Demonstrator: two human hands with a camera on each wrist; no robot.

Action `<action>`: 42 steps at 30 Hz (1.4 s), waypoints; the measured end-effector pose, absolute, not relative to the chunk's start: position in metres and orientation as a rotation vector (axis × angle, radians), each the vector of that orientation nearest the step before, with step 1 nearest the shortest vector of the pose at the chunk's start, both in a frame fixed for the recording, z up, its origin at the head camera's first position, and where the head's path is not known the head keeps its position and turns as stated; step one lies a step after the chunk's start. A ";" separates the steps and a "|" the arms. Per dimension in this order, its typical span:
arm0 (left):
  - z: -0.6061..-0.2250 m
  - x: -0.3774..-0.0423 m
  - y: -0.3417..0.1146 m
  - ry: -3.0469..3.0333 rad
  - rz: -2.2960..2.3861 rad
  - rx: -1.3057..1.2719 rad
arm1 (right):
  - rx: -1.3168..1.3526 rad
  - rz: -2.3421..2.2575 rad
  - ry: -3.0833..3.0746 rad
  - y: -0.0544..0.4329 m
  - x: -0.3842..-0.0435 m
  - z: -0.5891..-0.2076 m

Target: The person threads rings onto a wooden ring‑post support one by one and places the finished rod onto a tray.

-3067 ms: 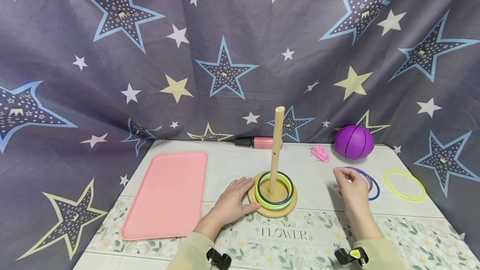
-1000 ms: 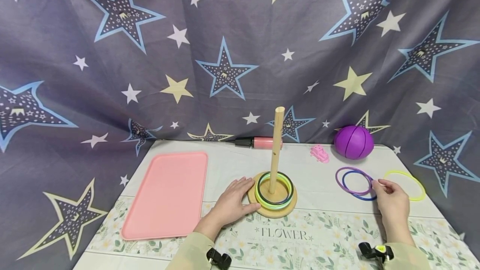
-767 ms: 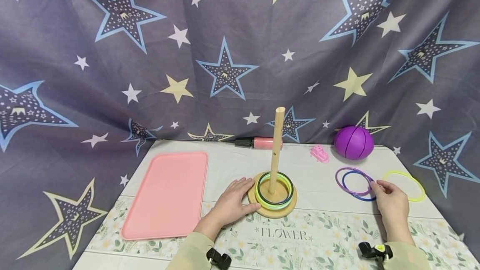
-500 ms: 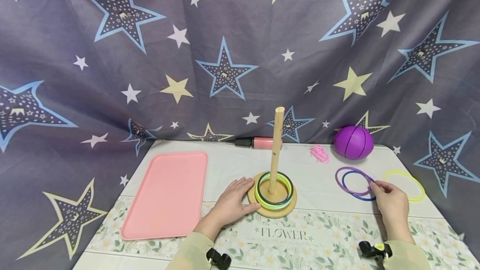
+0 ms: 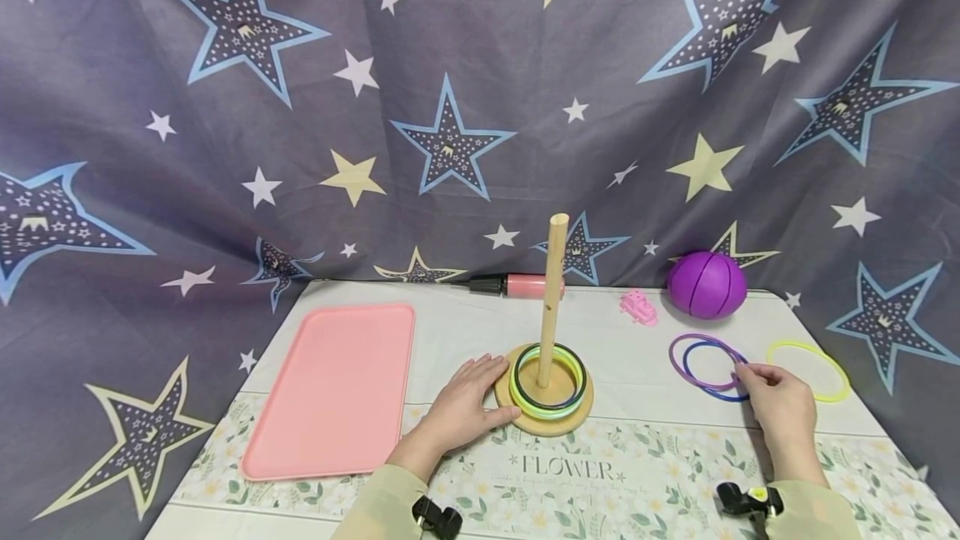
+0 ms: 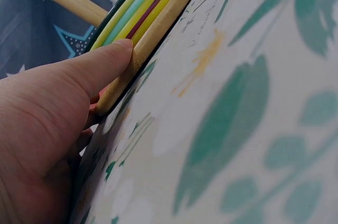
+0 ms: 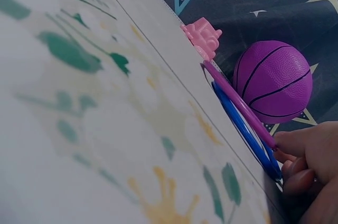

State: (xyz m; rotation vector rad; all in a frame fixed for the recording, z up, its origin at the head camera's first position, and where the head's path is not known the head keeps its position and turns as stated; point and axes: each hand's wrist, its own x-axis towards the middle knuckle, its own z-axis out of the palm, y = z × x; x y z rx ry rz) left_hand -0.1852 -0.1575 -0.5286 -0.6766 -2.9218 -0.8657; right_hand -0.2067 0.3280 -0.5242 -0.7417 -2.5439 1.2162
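My left hand point(image 5: 465, 402) rests against the left edge of a round wooden base point(image 5: 573, 423), fingers extended. Its thumb touches the base's rim in the left wrist view. From the base rises a wooden peg point(image 5: 553, 298), ringed at its foot by several stacked plastic rings point(image 6: 134, 10), with a black one on top. On the right, my right hand point(image 5: 783, 407) pinches the near right edge of a purple ring point(image 5: 677, 361) between thumb and fingers. A blue ring point(image 7: 237, 115) lies partly beneath the purple one. Beyond the hand lies a yellow ring point(image 5: 840, 367), partly covered by it.
A pink tray point(image 5: 330, 390) lies on the left of the table. Along the back are a pink-and-black pump-like cylinder point(image 5: 525, 285), a small pink toy point(image 5: 639, 307) and a purple ball point(image 5: 707, 284). A starry curtain point(image 5: 450, 40) hangs behind and at both sides.
My right hand has moved right from above the purple and blue rings to the purple ring's right edge, then shifted slightly left. The left hand and the peg stand have stayed put.
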 end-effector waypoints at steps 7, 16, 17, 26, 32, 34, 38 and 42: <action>-0.529 -0.185 -0.158 -2.920 -0.857 -0.682 | -0.734 1.209 -2.562 0.328 -0.209 -0.526; -0.531 -0.186 -0.158 -2.918 -0.844 -0.686 | -0.707 1.163 -2.592 0.327 -0.208 -0.525; -0.531 -0.186 -0.158 -2.917 -0.844 -0.686 | -0.705 1.159 -2.591 0.327 -0.208 -0.525; -0.531 -0.186 -0.158 -2.918 -0.856 -0.692 | -0.677 1.090 -2.644 0.323 -0.207 -0.519; -0.529 -0.185 -0.158 -2.916 -0.865 -0.694 | -0.666 1.061 -2.644 0.323 -0.208 -0.518; -0.529 -0.185 -0.158 -2.918 -0.865 -0.694 | -0.662 1.058 -2.653 0.324 -0.208 -0.519; -0.529 -0.185 -0.158 -2.920 -0.865 -0.690 | -0.671 1.053 -2.676 0.325 -0.209 -0.520; -0.528 -0.185 -0.157 -2.919 -0.871 -0.689 | -0.689 1.050 -2.680 0.324 -0.211 -0.522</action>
